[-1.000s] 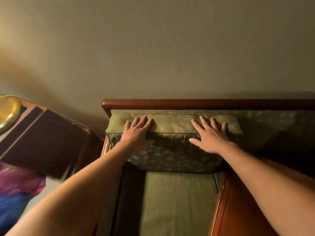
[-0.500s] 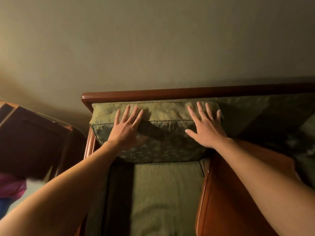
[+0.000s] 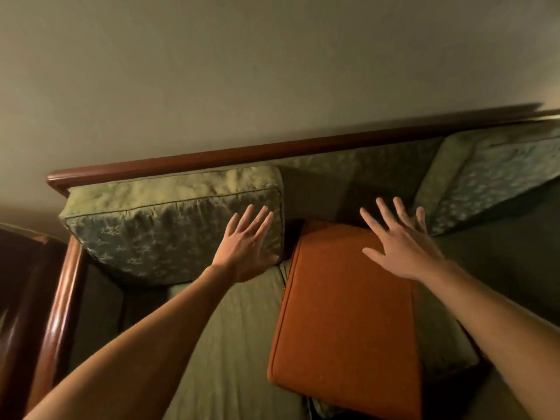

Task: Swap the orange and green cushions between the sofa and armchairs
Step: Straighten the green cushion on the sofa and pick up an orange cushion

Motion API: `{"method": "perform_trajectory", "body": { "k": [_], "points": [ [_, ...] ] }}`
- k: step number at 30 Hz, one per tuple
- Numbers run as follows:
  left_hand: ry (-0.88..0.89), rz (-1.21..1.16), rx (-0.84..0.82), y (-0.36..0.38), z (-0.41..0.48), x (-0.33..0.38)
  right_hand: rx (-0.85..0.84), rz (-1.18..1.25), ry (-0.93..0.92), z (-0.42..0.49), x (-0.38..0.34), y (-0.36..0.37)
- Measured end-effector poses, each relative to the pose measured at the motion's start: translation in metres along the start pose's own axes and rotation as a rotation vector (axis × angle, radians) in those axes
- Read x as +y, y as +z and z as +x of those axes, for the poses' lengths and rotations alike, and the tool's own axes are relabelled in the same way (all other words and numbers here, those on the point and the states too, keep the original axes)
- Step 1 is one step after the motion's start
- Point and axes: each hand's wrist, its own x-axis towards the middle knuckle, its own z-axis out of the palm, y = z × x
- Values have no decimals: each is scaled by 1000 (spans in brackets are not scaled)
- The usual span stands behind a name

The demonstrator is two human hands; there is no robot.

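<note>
A green patterned cushion (image 3: 169,225) leans against the sofa's back at its left end. My left hand (image 3: 247,245) lies flat on that cushion's right edge, fingers spread, holding nothing. An orange cushion (image 3: 345,322) lies flat on the green seat, to the right of the green cushion. My right hand (image 3: 400,241) hovers over the orange cushion's far end with fingers spread; whether it touches the cushion is unclear. A second green patterned cushion (image 3: 491,180) leans at the far right.
The sofa has a dark wooden top rail (image 3: 242,156) against a plain wall and a polished wooden armrest (image 3: 60,298) on the left. The green seat pad (image 3: 236,344) shows between the cushions. Dark furniture (image 3: 15,283) stands left of the armrest.
The view has swung right, bringing the orange cushion and second green cushion into sight. My right hand left the green cushion and moved over the orange one; my left hand slid to the green cushion's right edge.
</note>
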Motion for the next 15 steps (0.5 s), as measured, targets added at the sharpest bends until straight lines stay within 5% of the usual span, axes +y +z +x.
{"method": "perform_trajectory", "body": {
  "k": [9,15],
  "points": [
    [44,96,-206,88,83,210,-129,154,60,-99,177,106],
    [240,139,-341,131,143,315,-218,361,162,-128,219,190]
  ]
}}
